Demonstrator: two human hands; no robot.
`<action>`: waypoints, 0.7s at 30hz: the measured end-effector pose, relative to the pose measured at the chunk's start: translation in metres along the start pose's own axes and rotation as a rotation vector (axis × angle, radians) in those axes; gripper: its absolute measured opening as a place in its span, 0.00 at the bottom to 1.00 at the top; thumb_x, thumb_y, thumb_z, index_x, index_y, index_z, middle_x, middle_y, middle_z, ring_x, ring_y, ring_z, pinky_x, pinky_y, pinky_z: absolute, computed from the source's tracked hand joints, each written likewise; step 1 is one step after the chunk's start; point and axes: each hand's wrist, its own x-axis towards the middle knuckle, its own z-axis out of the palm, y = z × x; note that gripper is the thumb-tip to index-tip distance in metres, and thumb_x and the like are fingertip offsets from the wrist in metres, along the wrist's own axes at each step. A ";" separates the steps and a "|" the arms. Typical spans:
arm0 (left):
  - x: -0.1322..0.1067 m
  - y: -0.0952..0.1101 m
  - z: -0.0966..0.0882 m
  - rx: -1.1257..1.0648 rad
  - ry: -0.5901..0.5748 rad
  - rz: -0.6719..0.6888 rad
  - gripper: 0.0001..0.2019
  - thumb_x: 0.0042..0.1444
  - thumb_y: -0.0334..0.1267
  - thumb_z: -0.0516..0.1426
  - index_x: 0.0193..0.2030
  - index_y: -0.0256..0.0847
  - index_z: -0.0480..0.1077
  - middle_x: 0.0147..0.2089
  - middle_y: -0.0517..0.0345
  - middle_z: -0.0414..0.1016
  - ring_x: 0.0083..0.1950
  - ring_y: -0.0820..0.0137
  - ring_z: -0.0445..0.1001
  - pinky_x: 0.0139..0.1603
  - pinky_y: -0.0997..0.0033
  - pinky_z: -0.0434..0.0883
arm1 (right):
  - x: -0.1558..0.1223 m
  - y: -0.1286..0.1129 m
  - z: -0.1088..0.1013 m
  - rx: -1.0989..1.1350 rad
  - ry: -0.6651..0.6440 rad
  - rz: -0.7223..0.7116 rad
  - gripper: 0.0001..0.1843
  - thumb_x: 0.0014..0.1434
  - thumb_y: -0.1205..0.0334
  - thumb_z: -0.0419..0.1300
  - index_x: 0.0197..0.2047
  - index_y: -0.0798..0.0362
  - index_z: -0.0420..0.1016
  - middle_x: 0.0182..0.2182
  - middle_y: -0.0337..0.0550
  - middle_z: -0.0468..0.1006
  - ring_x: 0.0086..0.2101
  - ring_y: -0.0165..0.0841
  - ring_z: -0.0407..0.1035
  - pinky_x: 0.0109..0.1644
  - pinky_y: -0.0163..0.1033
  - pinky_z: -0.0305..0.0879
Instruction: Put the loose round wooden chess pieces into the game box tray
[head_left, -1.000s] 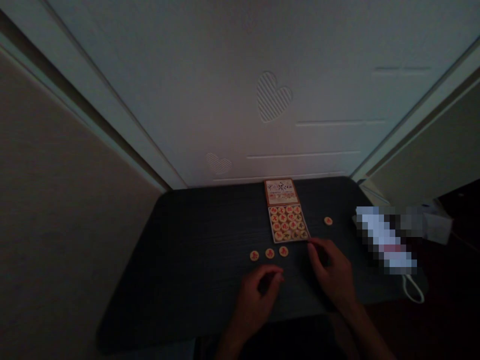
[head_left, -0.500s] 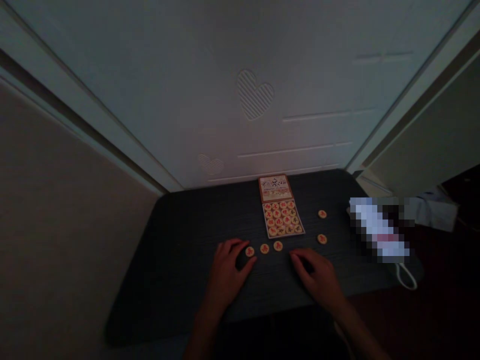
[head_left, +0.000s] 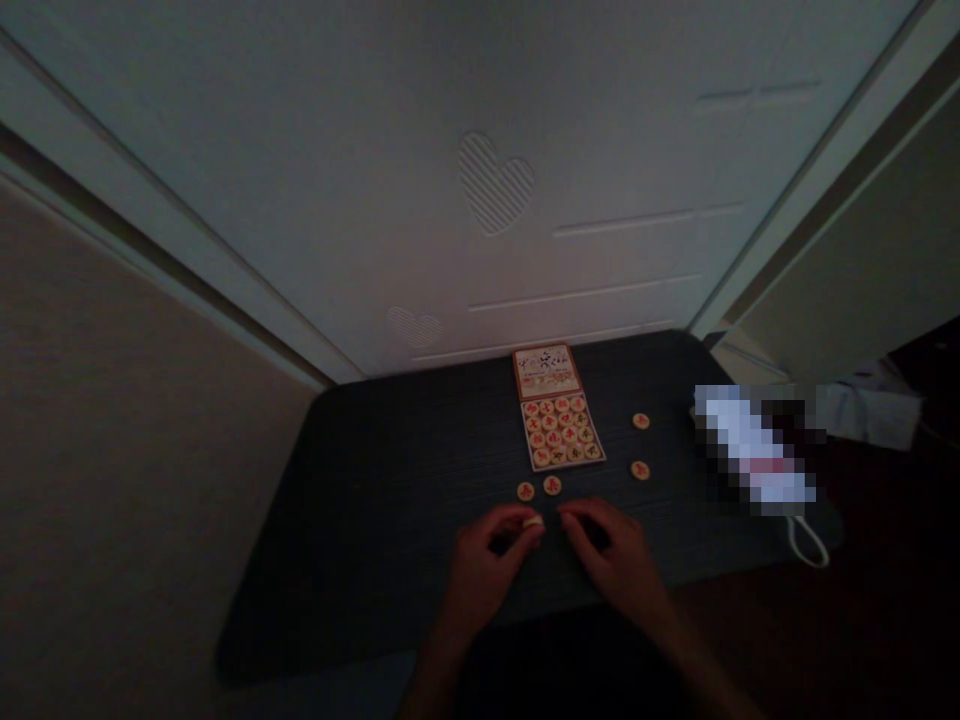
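Dark table against a white, heart-embossed panel.
Left grip pinches a disc; right grip, at its 3 o'clock, closure unclear; piece box at 12.

The black table has a matt top with fine straight grain lines, like wood veneer. No gloss shows in the dim light. The small round pale discs with red marks near its front edge look like smooth light wood, and so does the pale disc pinched in the left hand. The flat open box at the back edge looks like cardboard, with a printed paper lid. Behind it, the white door panel is smooth and matt, with a ribbed embossed heart. The beige wall past the left edge looks finely woven — almost cloth.
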 end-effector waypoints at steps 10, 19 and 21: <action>0.003 -0.009 0.015 -0.048 -0.021 0.037 0.08 0.62 0.41 0.63 0.46 0.44 0.80 0.46 0.55 0.85 0.47 0.63 0.84 0.54 0.63 0.78 | 0.000 -0.002 -0.001 0.114 -0.078 -0.090 0.08 0.66 0.62 0.62 0.48 0.46 0.79 0.42 0.42 0.82 0.40 0.35 0.77 0.45 0.38 0.73; 0.002 -0.009 0.011 -0.088 -0.097 0.071 0.07 0.63 0.38 0.63 0.45 0.45 0.81 0.45 0.56 0.85 0.45 0.65 0.83 0.51 0.66 0.79 | 0.002 -0.002 0.000 0.135 -0.067 -0.045 0.06 0.65 0.61 0.64 0.46 0.46 0.80 0.39 0.40 0.82 0.38 0.34 0.76 0.45 0.38 0.72; 0.003 -0.007 0.010 -0.051 -0.095 0.111 0.07 0.63 0.37 0.62 0.46 0.46 0.81 0.46 0.56 0.84 0.47 0.65 0.83 0.52 0.66 0.78 | 0.002 -0.003 -0.001 0.133 -0.078 -0.025 0.06 0.66 0.60 0.64 0.45 0.46 0.80 0.39 0.40 0.82 0.38 0.34 0.76 0.45 0.37 0.71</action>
